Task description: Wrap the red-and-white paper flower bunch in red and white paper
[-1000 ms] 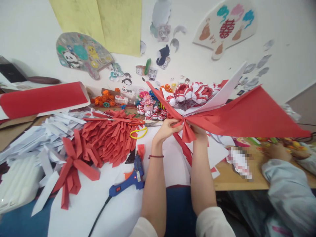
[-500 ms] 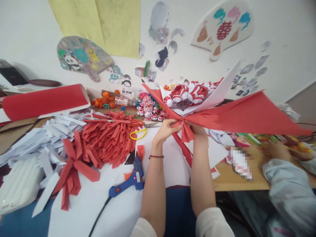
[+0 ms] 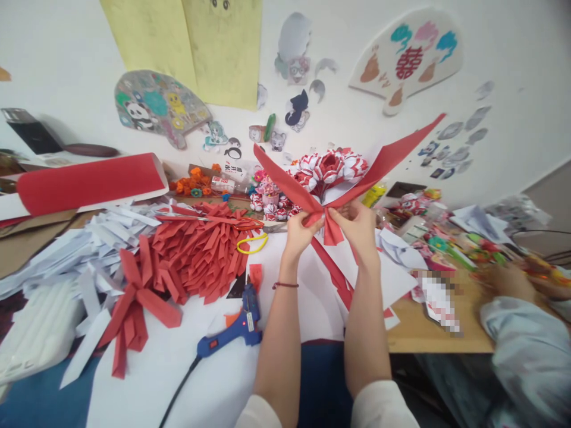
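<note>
A bouquet of red-and-white paper flowers [image 3: 331, 167] rises from a wrap of red paper [image 3: 285, 173] with a white sheet inside it. My left hand [image 3: 301, 233] pinches the gathered neck of the wrap from the left, thumb toward the middle. From the right, my right hand [image 3: 357, 226] is closed on the same red wrap near its neck, its thumb pressed on the fold. Below the hands the gathered red tail flares out. The flower stems inside the wrap are mostly hidden.
Left of my arms are a blue glue gun [image 3: 236, 327], folded red paper strips [image 3: 200, 255], white strips [image 3: 102, 238] and yellow-handled scissors [image 3: 253, 242]. A red paper roll [image 3: 91, 184] lies behind them. A co-worker's sleeve [image 3: 526, 339] reaches in at right among small crafts.
The right side of the red wrap, stretched out flat to the right before, is now folded up around the flowers. My right hand has come round to the front, thumb showing.
</note>
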A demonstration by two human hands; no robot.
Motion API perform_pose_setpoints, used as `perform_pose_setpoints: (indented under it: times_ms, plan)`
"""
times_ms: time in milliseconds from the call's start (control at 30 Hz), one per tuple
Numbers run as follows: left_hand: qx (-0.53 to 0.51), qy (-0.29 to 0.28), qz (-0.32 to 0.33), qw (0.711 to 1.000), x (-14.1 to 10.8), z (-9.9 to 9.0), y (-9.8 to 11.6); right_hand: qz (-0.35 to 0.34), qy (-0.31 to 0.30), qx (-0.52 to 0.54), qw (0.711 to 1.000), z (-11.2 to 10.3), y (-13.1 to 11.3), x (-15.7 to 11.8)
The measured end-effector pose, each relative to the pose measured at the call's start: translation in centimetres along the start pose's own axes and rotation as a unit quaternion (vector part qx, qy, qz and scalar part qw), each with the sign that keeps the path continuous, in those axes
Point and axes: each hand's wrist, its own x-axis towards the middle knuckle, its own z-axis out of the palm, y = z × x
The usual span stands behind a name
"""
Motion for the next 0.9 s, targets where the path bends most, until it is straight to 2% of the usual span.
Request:
perform_pose_setpoints:
  times_ms: [167, 367, 467, 567, 667, 767, 833, 900]
  plan:
    - [0.063, -0.004, -0.004, 0.998, 0.1, -0.4, -0.3, -0.031, -0.009, -0.067, 0.997, 0.2, -0.4, 0.0]
    - [0.08, 0.011, -0.004, 0.997, 0.0, -0.5, -0.1, -0.036, -0.031, -0.005, 0.999, 0.5, 0.5, -0.2]
    - [0.069, 0.03, -0.004, 0.997, -0.1, -0.2, 0.1, -0.018, -0.024, 0.035, 0.999, 0.6, 0.3, -0.4]
    - [0.057, 0.045, -0.004, 0.997, -0.1, 0.0, 0.2, 0.019, -0.03, 0.131, 0.991, 0.5, 0.2, -0.5]
    - [0.048, 0.047, -0.006, 0.998, -0.1, -0.2, 0.2, 0.078, -0.095, 0.2, 0.972, 0.7, 0.5, -0.4]
    - [0.038, 0.036, -0.01, 0.999, -0.2, -0.5, 0.2, 0.099, -0.171, 0.239, 0.951, 1.2, 0.9, -0.3]
    - [0.027, 0.028, -0.016, 0.999, -0.2, -0.6, 0.2, 0.111, -0.182, 0.264, 0.941, 1.7, 1.1, -0.2]
    - [0.013, 0.024, -0.024, 0.999, -0.2, -0.5, 0.2, 0.131, -0.161, 0.278, 0.938, 2.1, 1.3, -0.2]
